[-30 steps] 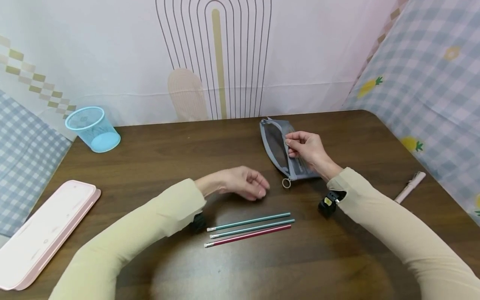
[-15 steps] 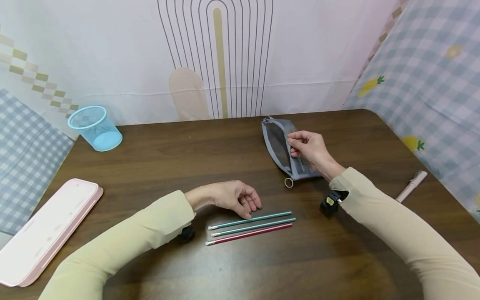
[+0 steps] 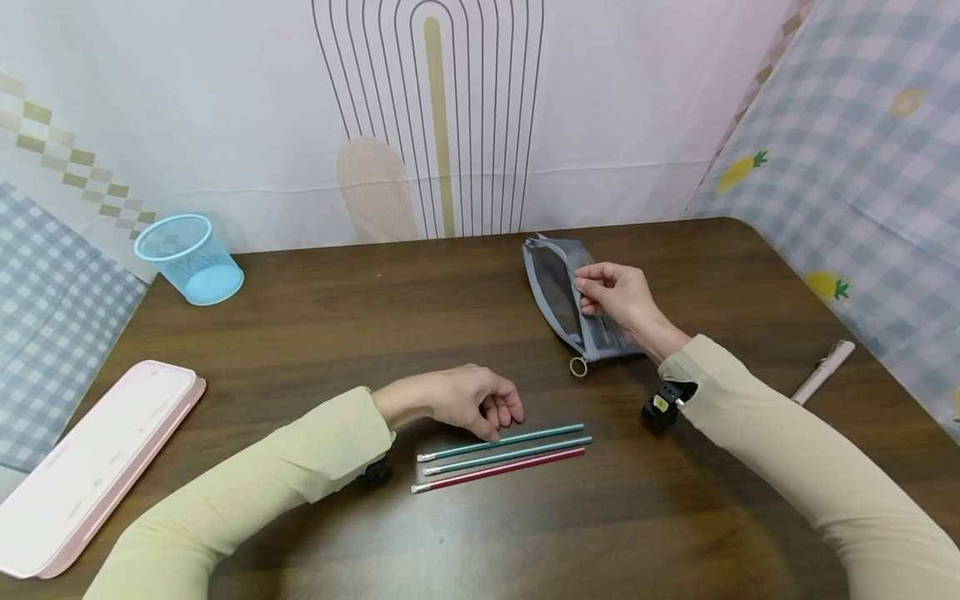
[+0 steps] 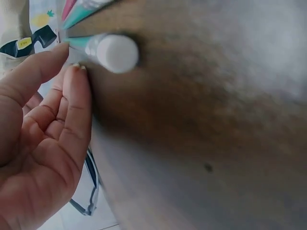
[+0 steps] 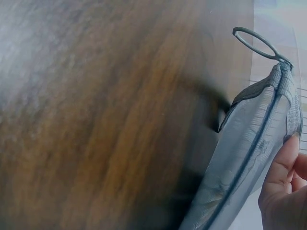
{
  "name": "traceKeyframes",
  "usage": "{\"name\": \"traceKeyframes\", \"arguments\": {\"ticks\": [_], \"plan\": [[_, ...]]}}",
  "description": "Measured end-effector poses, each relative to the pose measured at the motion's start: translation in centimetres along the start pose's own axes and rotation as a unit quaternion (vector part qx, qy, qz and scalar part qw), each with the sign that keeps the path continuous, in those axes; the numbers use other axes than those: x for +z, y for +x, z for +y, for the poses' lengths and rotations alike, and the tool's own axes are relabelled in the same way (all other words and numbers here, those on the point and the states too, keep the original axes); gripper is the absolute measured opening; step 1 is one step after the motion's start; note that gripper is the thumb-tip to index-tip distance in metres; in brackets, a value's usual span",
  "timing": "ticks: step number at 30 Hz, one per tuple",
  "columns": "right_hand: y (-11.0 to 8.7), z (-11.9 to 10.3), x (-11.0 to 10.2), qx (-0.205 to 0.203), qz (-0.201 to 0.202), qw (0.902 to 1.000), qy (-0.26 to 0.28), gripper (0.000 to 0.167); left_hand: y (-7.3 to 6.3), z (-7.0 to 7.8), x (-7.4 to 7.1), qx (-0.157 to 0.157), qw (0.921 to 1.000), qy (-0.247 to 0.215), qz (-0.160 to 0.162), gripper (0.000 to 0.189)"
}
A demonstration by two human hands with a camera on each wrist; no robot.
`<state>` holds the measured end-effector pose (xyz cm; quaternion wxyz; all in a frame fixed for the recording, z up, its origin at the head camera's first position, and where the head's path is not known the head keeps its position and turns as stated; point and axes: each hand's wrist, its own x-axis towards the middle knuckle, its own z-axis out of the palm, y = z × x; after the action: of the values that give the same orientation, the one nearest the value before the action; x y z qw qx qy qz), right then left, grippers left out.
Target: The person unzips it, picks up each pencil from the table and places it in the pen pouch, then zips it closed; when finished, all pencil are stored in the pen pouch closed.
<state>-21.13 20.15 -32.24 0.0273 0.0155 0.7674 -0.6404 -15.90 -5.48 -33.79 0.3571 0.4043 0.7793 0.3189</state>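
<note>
Three pencils lie side by side on the table: a teal pencil (image 3: 540, 433) farthest back, a second teal pencil (image 3: 517, 455) in the middle and a red pencil (image 3: 498, 470) in front. My left hand (image 3: 465, 398) hovers low over the back pencil, its thumb tip at the shaft and its fingers loosely bent beyond it. In the left wrist view a white eraser end (image 4: 117, 52) shows close up near the thumb. With thumb and forefinger my right hand (image 3: 618, 300) pinches the rim of a grey mesh zip pouch (image 3: 551, 287), whose mouth gapes.
A light blue mesh pen cup (image 3: 191, 258) stands at the back left. The pink-and-white pencil case (image 3: 97, 467) lies along the left side. Near the right edge is a pale pink pen (image 3: 823, 372), partly behind the right sleeve.
My left hand has moved toward me and slightly left, from beside the pouch down to the back teal pencil. The right hand keeps its pinch on the pouch rim.
</note>
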Motion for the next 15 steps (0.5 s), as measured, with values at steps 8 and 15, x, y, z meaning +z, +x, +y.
{"name": "traceKeyframes", "arguments": {"ticks": [8, 15], "plan": [[0.03, -0.24, 0.01, -0.001, 0.003, 1.0, 0.005, 0.033, -0.18, 0.37, -0.07, 0.01, 0.9978, 0.061, 0.024, 0.027], [-0.1, -0.27, -0.16, 0.003, -0.002, 1.0, -0.001, 0.035, -0.21, 0.14, -0.15, 0.011, 0.9945, 0.085, 0.061, 0.023]]}}
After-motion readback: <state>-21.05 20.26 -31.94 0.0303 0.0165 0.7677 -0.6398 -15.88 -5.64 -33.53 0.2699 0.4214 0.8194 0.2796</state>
